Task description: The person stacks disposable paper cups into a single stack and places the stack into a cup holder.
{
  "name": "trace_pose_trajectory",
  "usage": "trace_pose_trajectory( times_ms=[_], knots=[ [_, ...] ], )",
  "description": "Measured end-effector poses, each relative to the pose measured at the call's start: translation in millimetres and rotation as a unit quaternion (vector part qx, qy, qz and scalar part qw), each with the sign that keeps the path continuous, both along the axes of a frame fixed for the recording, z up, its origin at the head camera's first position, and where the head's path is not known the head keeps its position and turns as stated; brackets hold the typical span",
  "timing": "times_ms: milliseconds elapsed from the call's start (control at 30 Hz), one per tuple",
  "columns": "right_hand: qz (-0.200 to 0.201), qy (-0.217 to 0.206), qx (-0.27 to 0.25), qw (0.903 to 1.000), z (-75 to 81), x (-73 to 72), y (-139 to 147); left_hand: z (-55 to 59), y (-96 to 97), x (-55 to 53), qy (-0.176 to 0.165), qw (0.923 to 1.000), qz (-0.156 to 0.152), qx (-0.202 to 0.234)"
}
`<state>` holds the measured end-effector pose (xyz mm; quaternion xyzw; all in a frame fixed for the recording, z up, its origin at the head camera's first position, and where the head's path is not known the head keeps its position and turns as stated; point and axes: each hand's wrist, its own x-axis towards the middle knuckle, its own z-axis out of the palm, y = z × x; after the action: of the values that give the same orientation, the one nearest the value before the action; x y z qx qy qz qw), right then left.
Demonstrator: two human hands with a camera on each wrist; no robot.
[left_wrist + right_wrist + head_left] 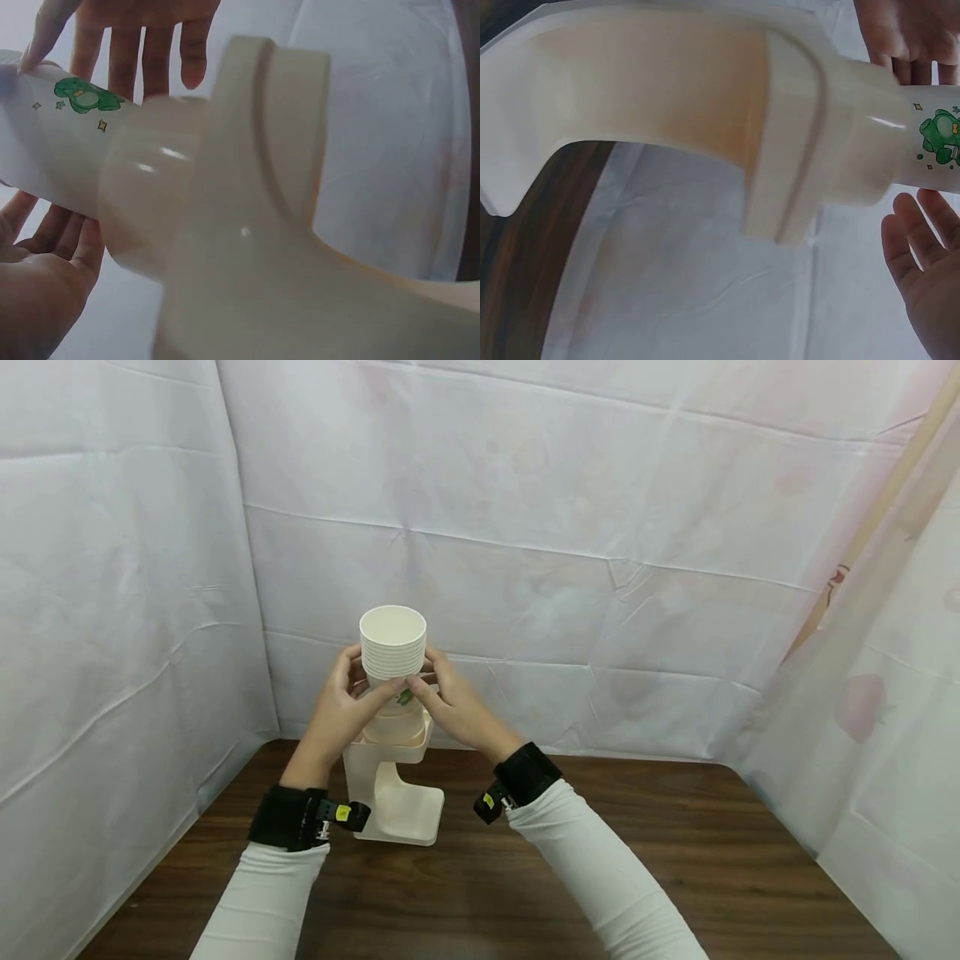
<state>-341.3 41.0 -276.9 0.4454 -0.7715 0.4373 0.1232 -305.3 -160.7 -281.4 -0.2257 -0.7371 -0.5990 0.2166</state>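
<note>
Both hands hold a tall stack of white paper cups (393,653), mouths upward, in the head view. The left hand (333,714) grips its left side and the right hand (467,714) its right, thumbs meeting at the front and fingers reaching behind. A green cartoon figure (88,96) is printed on the lowest visible cup. That cup's bottom end sits inside the round cream collar (395,728) of a cream cup stand (408,814). In the right wrist view, the right hand's fingers (911,225) lie beside the printed cup.
The stand's foot rests on a dark wood-grain table (465,893), toward its back left. Pale printed curtains (525,527) hang behind and on both sides. Black straps with small cameras (288,818) circle both wrists.
</note>
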Motion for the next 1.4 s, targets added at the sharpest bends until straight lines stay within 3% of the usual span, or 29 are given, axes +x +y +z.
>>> trace_pose_trajectory(
  times_ms=[267, 633, 933, 1400],
  knots=[
    [0.003, -0.021, 0.005, 0.9998, -16.5, -10.0, -3, -13.8, -5.1, -6.0, -0.019, 0.9983, 0.032, -0.044],
    [-0.019, -0.023, 0.039, 0.9988, -27.1, -11.6, -4, -23.2, -10.1, -3.7, -0.035, 0.9892, 0.09, -0.11],
    [-0.042, 0.003, 0.045, 0.9981, -30.5, -9.7, -7, -26.3, -10.2, -2.3, -0.014, 0.9871, 0.108, -0.117],
    [-0.055, 0.036, 0.043, 0.9969, -32.0, -9.7, -7, -26.5, -11.1, 0.0, -0.04, 0.9851, 0.116, -0.121]
  ],
)
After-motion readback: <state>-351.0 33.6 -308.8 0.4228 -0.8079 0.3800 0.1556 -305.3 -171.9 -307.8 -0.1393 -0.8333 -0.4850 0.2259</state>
